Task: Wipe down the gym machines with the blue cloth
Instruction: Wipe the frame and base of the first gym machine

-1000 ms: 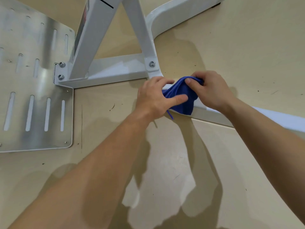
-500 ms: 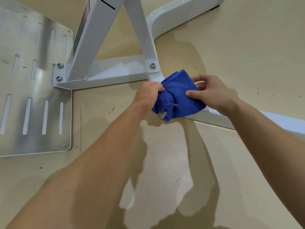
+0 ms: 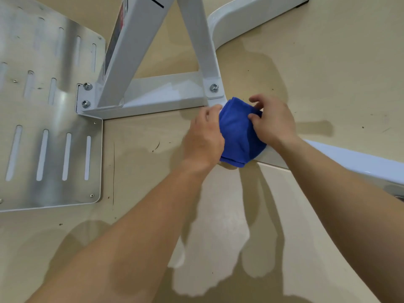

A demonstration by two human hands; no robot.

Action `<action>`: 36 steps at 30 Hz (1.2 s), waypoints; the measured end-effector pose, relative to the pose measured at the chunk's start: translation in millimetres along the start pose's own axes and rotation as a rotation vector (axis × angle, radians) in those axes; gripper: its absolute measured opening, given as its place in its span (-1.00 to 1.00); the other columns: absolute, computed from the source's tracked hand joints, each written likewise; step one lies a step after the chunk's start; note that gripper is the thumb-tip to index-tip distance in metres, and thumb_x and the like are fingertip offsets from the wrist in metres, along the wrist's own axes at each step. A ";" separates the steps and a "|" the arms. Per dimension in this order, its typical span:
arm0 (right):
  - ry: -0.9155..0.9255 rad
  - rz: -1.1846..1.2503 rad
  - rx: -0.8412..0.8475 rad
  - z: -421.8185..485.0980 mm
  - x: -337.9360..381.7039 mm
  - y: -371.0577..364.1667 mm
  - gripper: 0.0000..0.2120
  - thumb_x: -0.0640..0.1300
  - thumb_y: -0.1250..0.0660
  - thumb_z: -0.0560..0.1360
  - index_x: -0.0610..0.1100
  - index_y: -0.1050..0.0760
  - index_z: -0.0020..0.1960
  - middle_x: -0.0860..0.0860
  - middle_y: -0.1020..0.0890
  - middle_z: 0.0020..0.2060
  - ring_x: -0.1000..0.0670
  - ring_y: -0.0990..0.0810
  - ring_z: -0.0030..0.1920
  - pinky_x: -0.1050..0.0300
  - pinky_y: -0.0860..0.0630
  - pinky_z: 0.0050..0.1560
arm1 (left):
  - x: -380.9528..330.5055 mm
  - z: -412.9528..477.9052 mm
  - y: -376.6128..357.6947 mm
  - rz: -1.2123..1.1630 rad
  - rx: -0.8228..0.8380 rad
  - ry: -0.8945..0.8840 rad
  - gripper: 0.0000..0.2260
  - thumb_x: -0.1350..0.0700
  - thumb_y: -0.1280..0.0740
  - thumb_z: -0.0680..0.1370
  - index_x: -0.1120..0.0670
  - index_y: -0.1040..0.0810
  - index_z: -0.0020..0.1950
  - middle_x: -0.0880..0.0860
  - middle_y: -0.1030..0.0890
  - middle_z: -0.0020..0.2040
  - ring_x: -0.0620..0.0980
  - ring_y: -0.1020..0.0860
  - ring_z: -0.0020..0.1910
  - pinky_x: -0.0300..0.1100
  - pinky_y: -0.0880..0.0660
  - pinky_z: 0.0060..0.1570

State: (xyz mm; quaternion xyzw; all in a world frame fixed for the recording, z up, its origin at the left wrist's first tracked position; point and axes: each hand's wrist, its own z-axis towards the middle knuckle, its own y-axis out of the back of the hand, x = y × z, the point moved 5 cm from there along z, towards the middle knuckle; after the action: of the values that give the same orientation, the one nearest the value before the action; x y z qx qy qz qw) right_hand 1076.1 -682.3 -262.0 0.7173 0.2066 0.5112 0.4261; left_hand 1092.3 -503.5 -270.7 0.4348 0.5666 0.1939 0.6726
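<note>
The blue cloth is bunched over the white floor rail of the gym machine frame, just below the bolted joint. My left hand grips the cloth's left side with curled fingers. My right hand holds its right side, thumb and fingers pinching the fabric on top. The cloth hides the stretch of rail under it. The rail carries on to the lower right past my right wrist.
A slotted metal footplate lies on the floor at the left, bolted to the frame's base. Two white uprights rise from the base toward me. A curved white leg runs to the upper right. Beige floor surrounds everything.
Both hands have regathered the cloth into a fuller bundle over the rail. My left hand shifted from pinching a loose edge to gripping the cloth's side; my right hand moved onto the top.
</note>
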 end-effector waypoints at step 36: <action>0.280 -0.891 0.013 -67.7 -62.0 -10.7 -0.38 -0.01 -0.20 0.61 -0.41 -0.20 0.49 -0.35 -0.40 0.36 -0.35 -0.38 0.38 -0.25 -0.19 0.47 | -39.8 -1.1 -61.2 0.705 -0.107 -0.947 -0.55 -0.02 -0.20 0.66 0.21 -0.39 0.47 0.17 -0.42 0.45 0.10 -0.37 0.46 0.04 -0.35 0.40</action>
State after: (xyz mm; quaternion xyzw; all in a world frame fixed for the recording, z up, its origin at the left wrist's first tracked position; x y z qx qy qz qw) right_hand 991.7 -694.7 -297.6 0.4855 0.5533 0.3687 0.5677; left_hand 1065.8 -566.5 -296.4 0.6016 0.0156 0.2189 0.7681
